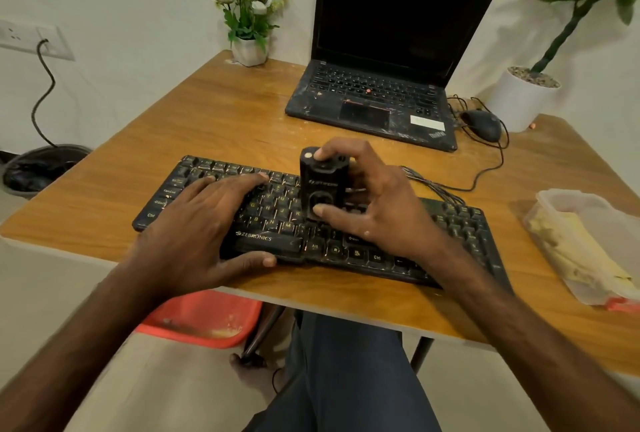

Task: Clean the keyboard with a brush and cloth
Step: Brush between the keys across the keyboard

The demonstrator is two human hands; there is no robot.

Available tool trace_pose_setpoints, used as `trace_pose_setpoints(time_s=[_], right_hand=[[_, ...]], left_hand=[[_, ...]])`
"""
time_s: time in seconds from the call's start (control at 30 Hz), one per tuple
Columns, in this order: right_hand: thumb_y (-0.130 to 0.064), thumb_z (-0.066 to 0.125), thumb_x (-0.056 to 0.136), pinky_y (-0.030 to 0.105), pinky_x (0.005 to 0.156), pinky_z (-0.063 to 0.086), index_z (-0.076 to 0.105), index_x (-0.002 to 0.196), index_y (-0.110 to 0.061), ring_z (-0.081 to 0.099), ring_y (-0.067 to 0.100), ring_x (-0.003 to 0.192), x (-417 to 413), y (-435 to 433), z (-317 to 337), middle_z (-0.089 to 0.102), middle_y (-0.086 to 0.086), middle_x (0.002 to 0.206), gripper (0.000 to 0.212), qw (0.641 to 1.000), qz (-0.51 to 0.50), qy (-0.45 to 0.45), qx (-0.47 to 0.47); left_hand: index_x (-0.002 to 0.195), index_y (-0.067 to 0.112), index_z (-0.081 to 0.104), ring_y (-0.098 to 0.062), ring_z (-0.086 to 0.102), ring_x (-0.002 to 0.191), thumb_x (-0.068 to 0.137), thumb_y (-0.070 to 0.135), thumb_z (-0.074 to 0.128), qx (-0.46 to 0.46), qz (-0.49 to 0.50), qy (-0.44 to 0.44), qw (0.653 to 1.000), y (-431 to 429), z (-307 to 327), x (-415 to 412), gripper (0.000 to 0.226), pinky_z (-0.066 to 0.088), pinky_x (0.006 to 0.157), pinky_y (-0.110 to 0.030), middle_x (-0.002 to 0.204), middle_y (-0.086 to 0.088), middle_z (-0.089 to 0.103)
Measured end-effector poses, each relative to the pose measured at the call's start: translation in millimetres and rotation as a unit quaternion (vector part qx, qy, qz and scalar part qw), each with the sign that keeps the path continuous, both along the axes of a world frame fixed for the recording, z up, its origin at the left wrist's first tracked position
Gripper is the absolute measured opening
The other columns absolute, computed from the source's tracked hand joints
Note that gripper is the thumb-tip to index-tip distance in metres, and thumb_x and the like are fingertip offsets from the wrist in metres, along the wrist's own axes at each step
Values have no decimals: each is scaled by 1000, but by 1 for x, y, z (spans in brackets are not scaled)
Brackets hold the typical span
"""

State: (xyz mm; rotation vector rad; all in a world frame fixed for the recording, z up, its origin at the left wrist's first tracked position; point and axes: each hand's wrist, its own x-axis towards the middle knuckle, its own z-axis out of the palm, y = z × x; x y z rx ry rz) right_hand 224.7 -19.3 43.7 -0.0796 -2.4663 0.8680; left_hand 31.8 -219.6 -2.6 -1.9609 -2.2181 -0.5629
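Observation:
A black Zebronics keyboard (460,234) lies along the near edge of the wooden table (225,119). My left hand (204,223) rests flat on its left half, fingers spread over the keys and thumb hooked on the front edge. My right hand (377,203) grips a black upright brush tool (322,185) standing on the middle keys, index finger on its top and thumb low on its front. Any bristles are hidden under it. A yellow cloth (581,248) lies in a clear plastic tub (568,199) at the right.
A black laptop (381,92) stands open at the back, a wired mouse (483,125) beside it. White flowers in a pot (247,50) and a white planter (519,102) sit at the far edge. A red stool (204,320) is under the table, a bin (38,168) on the left floor.

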Motion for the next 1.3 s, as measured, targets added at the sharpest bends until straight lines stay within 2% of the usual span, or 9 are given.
trace_pose_setpoints(time_s=[0.17, 0.23, 0.33, 0.53, 0.67, 0.83, 0.97, 1.1, 1.3], right_hand=[[-13, 79, 83, 30, 71, 63, 41, 129, -32, 68, 10, 99, -2, 19, 10, 57, -9, 116, 63, 995, -92, 28, -22], [-14, 80, 82, 29, 66, 63, 42, 126, -37, 69, 10, 96, 5, 1, 7, 54, -17, 114, 63, 997, -59, 10, -49], [-12, 80, 83, 26, 66, 62, 41, 123, -39, 69, 12, 93, 9, -29, -2, 54, -13, 116, 61, 998, 21, 17, -50], [-12, 78, 85, 22, 67, 61, 38, 129, -35, 67, 7, 91, -12, -7, 7, 53, -7, 120, 63, 998, -61, 30, 12], [-11, 78, 85, 20, 68, 60, 39, 126, -36, 68, 7, 94, 0, -31, 2, 56, -6, 121, 62, 999, 28, 3, -21], [-15, 80, 83, 25, 68, 62, 41, 126, -36, 66, 5, 96, 15, -22, 7, 50, -24, 118, 61, 999, -26, 21, -10], [-15, 78, 84, 31, 71, 63, 40, 126, -38, 67, 15, 102, 25, -37, 4, 57, -6, 124, 62, 999, 31, -20, -2], [-15, 78, 86, 29, 70, 62, 38, 130, -34, 66, 11, 98, 27, -28, 7, 55, -9, 118, 62, 999, -14, -12, 34], [-19, 73, 90, 30, 74, 61, 35, 134, -38, 67, 12, 100, 26, -40, 11, 63, 0, 123, 61, 992, 42, -62, 99]], left_hand=[[156, 18, 24, -17, 45, 135, 83, 85, 42, -1, 0, -8, 1000, 0, -1, 1, 101, 27, 120, -45, 146, -5, 51], [156, 18, 24, -16, 45, 135, 83, 86, 43, -2, 2, -8, 1000, 0, -1, 0, 101, 27, 120, -46, 147, -4, 51], [156, 18, 24, -17, 46, 135, 83, 86, 42, 0, 0, -7, 1000, 0, 0, 1, 101, 26, 120, -44, 146, -5, 52], [156, 17, 25, -17, 45, 135, 84, 85, 41, 4, 0, -5, 1000, -1, 2, 2, 101, 29, 119, -47, 147, -6, 51], [154, 15, 26, -18, 47, 133, 84, 85, 42, 6, -3, 2, 1000, 0, 2, 1, 101, 31, 118, -47, 144, -7, 53], [157, 15, 24, -17, 45, 135, 83, 87, 41, 1, -1, -3, 1000, 0, 2, 1, 104, 31, 118, -48, 147, -6, 50], [157, 16, 23, -18, 45, 135, 83, 87, 41, -1, 1, 0, 1000, 0, 1, 1, 104, 30, 118, -48, 146, -6, 51], [156, 15, 25, -17, 45, 132, 83, 87, 41, 4, 2, 0, 1000, 0, 1, 2, 104, 32, 117, -45, 145, -7, 52], [156, 13, 25, -19, 47, 132, 83, 87, 39, -1, 5, 9, 1000, -1, 1, 1, 105, 31, 117, -44, 144, -8, 53]])
